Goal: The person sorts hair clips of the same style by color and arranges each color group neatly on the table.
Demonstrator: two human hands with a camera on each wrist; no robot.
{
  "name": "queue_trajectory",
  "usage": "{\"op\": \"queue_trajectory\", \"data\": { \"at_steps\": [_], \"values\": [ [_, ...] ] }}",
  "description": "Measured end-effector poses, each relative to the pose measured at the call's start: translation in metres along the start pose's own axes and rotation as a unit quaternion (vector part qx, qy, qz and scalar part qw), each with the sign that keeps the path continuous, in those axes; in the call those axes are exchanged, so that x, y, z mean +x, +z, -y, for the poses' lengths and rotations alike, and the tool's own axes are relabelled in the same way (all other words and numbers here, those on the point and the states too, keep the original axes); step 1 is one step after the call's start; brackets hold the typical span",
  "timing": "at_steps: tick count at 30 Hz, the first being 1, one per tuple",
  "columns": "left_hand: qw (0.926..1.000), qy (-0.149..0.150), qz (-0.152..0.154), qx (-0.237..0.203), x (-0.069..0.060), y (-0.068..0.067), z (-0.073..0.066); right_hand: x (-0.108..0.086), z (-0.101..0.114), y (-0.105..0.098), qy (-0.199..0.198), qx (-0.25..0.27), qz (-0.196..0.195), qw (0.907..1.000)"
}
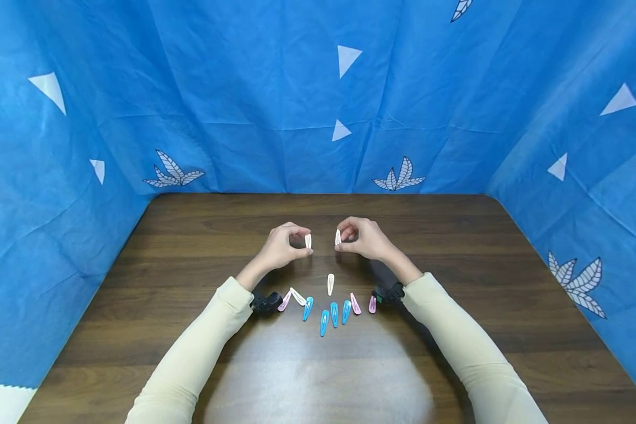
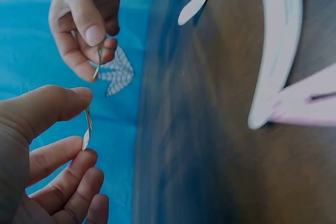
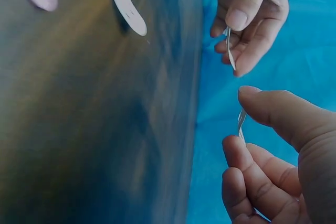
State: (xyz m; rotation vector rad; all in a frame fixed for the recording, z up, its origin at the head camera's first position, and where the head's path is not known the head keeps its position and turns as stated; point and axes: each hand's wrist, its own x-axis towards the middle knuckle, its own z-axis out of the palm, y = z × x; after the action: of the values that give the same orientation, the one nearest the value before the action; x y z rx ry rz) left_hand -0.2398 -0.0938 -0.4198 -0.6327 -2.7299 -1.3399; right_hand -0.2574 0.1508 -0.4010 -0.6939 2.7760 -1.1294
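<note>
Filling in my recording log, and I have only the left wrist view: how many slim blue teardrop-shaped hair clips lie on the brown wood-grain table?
Observer: The head view shows four slim blue teardrop-shaped hair clips on the brown wood-grain table.
Reviewer: Something is pinched opposite, but I see it edge-on. What colour?
Observer: White: the right hand pinches a slim white teardrop-shaped hair clip.
Reviewer: Any clothing? None shows here.
Observer: Yes, long cream-coloured fabric sleeves on both arms.
</note>
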Motion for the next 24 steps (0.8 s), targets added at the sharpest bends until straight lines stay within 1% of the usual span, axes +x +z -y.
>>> {"op": "queue_trajectory", "data": {
  "at_steps": [3, 7, 11, 13, 17, 20, 24],
  "values": [
    [0.9999, -0.013, -0.004, 0.001, 0.013, -0.003, 0.002, 0.016, 0.002, -0.001, 0.009, -0.002, 0.010, 0.9999],
    [0.9991, -0.041, -0.005, 0.004, 0.030, -0.005, 0.008, 0.036, 0.001, 0.000, 0.029, -0.003, 0.016, 0.9994],
    [0.9975, -0.070, -0.002, 0.010, 0.043, -0.006, 0.016, 0.052, -0.001, 0.004, 0.049, -0.005, 0.018, 0.9986],
    [0.9963, -0.085, 0.002, 0.010, 0.048, -0.005, 0.019, 0.059, -0.002, 0.006, 0.058, -0.008, 0.020, 0.9981],
    [0.9945, -0.104, 0.004, 0.007, 0.055, -0.004, 0.027, 0.069, -0.003, 0.013, 0.072, -0.004, 0.026, 0.9971],
    [0.9944, -0.105, 0.009, 0.008, 0.060, -0.004, 0.031, 0.074, -0.004, 0.019, 0.081, 0.005, 0.033, 0.9962],
    [0.9941, -0.106, 0.018, 0.013, 0.065, -0.004, 0.036, 0.079, -0.007, 0.027, 0.093, 0.004, 0.042, 0.9948]
  ]
}}
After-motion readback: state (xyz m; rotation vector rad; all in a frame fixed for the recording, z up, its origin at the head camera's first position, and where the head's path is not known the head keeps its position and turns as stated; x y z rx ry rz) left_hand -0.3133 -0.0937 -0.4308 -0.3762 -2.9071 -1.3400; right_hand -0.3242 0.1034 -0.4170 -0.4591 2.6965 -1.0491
